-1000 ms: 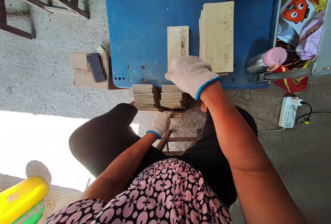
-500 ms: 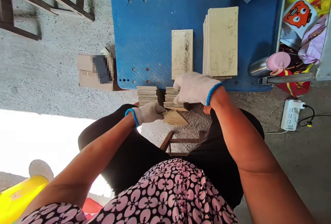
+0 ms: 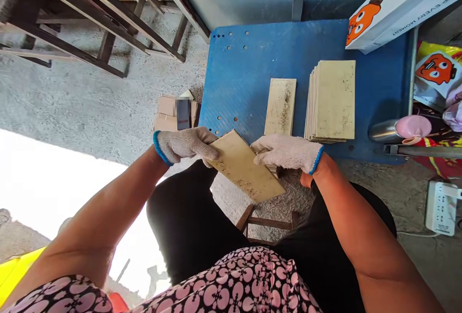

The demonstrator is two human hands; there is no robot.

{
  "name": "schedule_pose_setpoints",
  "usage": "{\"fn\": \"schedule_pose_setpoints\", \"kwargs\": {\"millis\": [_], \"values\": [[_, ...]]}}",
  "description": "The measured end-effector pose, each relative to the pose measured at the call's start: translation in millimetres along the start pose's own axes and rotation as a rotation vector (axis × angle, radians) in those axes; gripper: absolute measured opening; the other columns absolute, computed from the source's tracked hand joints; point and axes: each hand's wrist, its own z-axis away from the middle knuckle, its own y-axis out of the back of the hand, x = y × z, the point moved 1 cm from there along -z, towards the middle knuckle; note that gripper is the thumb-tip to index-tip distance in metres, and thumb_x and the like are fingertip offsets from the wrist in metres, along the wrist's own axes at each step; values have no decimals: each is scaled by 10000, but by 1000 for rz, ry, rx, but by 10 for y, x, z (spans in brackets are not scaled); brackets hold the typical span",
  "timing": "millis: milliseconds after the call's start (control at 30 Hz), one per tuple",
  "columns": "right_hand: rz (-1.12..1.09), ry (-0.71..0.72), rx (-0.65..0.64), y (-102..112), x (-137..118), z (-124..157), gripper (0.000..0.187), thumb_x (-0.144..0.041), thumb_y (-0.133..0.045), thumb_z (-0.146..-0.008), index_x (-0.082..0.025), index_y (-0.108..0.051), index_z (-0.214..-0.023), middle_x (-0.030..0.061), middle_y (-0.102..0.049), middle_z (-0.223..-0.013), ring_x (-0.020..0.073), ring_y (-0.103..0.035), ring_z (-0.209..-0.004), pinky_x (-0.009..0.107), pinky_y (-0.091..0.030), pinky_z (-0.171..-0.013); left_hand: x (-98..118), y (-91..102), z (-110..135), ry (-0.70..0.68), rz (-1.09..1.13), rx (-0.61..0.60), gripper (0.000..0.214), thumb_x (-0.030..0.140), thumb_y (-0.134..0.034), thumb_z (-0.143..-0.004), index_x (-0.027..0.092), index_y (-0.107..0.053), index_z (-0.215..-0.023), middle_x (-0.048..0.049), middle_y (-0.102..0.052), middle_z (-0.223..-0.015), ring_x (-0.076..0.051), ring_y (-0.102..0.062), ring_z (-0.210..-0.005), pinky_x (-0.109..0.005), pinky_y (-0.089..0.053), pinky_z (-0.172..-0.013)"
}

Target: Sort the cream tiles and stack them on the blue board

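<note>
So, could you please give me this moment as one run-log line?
left hand: holds tile | right hand: on same tile | single tile and tile stack on blue board

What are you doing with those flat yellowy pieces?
A seated person in white gloves holds one flat tan tile tilted over their lap, left hand on its upper end, right hand on its right edge. On the blue board lie a single tile and a stack of tiles.
</note>
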Motion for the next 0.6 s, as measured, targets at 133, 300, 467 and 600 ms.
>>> {"fn": "schedule_pose_setpoints", "kwargs": {"millis": [133, 300, 467, 600], "values": [[-97, -22, -48, -71, -5, -92, 120, -284, -662, -850, -218, -723, -930, 22, -729, -915, 182, -625, -790, 277, -440, -646, 2, 55, -65, -5, -22, -52, 184, 263, -893, -567, 164, -760, -648, -77, -668, -576, -229, -657, -543, -288, -522, -497], [-42, -90, 116, -214, -46, -167, 173, -285, -610, -910, -201, -549, -772, -25, -542, -708, 118, -448, -640, 269, -286, -583, 63, 131, -108, -53, -74, -166, 288, 413, -888, -597, 160, -767, -663, -105, -682, -608, -204, -615, -500, -279, -489, -464], [-189, -25, 242, -219, -33, -211, 234, -336, -606, -915, -210, -496, -752, -36, -516, -710, 122, -439, -672, 272, -294, -613, -35, 276, -85, -374, 120, -84, 395, 467, -941, -502, 177, -687, -590, -21, -530, -459, -121, -489, -449, -231, -445, -455], [-344, -31, 401, -78, 28, -277, 192, -348, -580, -905, -205, -575, -777, -27, -536, -704, 138, -460, -686, 282, -322, -627, -359, 22, -285, -615, 540, 96, 625, 658, -898, -491, 195, -770, -889, -81, -717, -759, -249, -697, -751, -339, -603, -705]]}}
